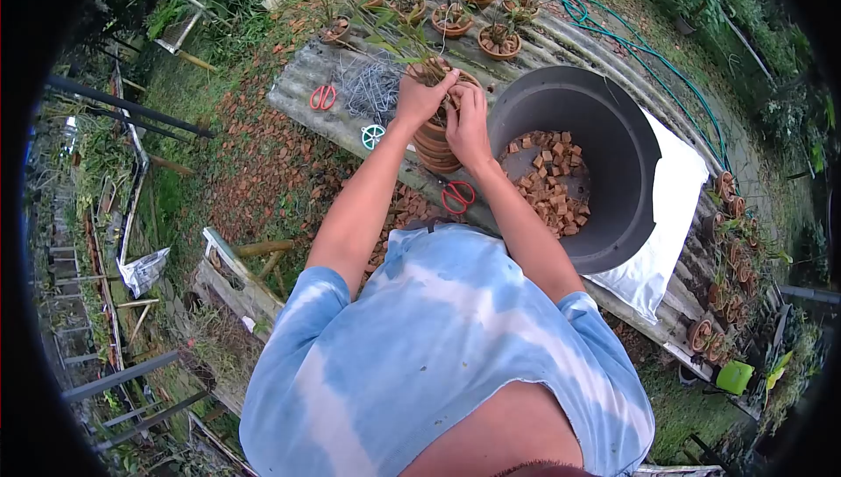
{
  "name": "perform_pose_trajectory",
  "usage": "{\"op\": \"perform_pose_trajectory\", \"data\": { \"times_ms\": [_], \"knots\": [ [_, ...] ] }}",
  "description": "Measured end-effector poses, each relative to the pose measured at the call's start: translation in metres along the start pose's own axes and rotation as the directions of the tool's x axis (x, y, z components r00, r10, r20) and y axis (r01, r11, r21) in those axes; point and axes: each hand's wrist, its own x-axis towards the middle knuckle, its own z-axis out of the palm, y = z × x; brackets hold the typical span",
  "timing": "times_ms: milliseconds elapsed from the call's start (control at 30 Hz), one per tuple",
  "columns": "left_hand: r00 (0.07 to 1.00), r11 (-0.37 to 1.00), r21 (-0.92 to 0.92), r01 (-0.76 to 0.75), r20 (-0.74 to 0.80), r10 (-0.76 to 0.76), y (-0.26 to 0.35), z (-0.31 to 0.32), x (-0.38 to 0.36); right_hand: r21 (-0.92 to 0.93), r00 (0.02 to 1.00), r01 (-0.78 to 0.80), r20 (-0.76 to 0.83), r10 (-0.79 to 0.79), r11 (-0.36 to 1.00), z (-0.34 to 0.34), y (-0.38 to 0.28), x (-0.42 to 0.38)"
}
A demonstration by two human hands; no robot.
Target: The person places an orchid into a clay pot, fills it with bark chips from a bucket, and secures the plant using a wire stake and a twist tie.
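Observation:
Both my hands are together over a stack of terracotta pots [435, 151] on the corrugated table. My left hand [421, 100] is closed around the base of a leafy potted plant [427, 70] at the top of the stack. Opposite it, my right hand [469, 125] has its fingers curled in at the plant's roots and the pot's rim; the fingertips are partly hidden. Red-handled scissors [456, 197] lie just below the stack. To the left are a green-and-white wire spool [373, 136], a heap of metal wires [371, 90] and a second red-handled pair of scissors [322, 98].
A large black tub [613, 127] with brick-coloured chunks [554, 186] stands right of my hands, over a white sack [679, 188]. Several potted plants [499, 42] line the table's far end. A green hose [613, 30] runs behind. More small pots [699, 334] sit at far right.

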Motion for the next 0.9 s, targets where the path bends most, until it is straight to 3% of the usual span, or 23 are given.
{"op": "perform_pose_trajectory", "data": {
  "times_ms": [67,167,200,300,400,500,533,633,767,800,900],
  "knots": [
    [1.0,1.0,-0.012,-0.008,0.008,0.008,-0.01,-0.002,0.004,-0.189,0.997,0.052,0.07,-0.039,0.981,0.012,0.007,-0.007],
    [0.996,0.999,0.02,0.026,0.084,-0.028,-0.015,-0.007,0.003,-0.416,0.995,0.104,0.035,-0.098,0.903,0.01,0.002,-0.015],
    [0.995,1.0,0.029,-0.011,0.096,0.008,-0.012,-0.008,0.002,-0.387,0.99,0.137,0.065,-0.121,0.912,0.008,0.006,-0.015],
    [0.979,0.934,0.3,-0.194,0.119,0.165,-0.026,-0.009,0.005,-0.253,0.994,0.102,0.069,-0.087,0.962,0.0,0.009,-0.021],
    [0.975,0.938,0.32,-0.133,0.211,0.066,-0.024,-0.017,-0.002,-0.236,0.996,0.061,0.074,-0.045,0.97,-0.011,0.012,-0.021],
    [0.966,0.898,0.409,-0.16,0.25,0.059,-0.01,-0.021,-0.004,-0.173,0.995,0.028,0.099,-0.011,0.984,-0.022,0.012,-0.019],
    [0.974,0.935,0.319,-0.153,0.209,0.087,-0.016,-0.016,-0.004,-0.123,0.992,0.073,0.113,-0.059,0.99,-0.026,0.01,-0.016],
    [0.951,0.904,0.376,-0.203,0.295,0.091,-0.017,-0.019,-0.001,-0.201,0.972,0.207,0.154,-0.178,0.957,-0.025,0.021,-0.018],
    [0.941,0.82,0.474,-0.322,0.257,0.221,-0.018,-0.015,-0.004,-0.036,0.989,0.126,0.079,-0.123,0.991,-0.041,0.023,-0.006],
    [0.967,0.876,0.419,-0.239,0.189,0.173,0.003,-0.013,-0.01,-0.079,0.994,0.095,0.069,-0.09,0.992,-0.046,0.021,-0.004],
    [0.992,0.934,0.357,-0.02,0.124,-0.026,0.002,-0.009,-0.008,-0.164,0.965,0.223,0.178,-0.193,0.961,-0.049,0.024,-0.002]
  ]
}}
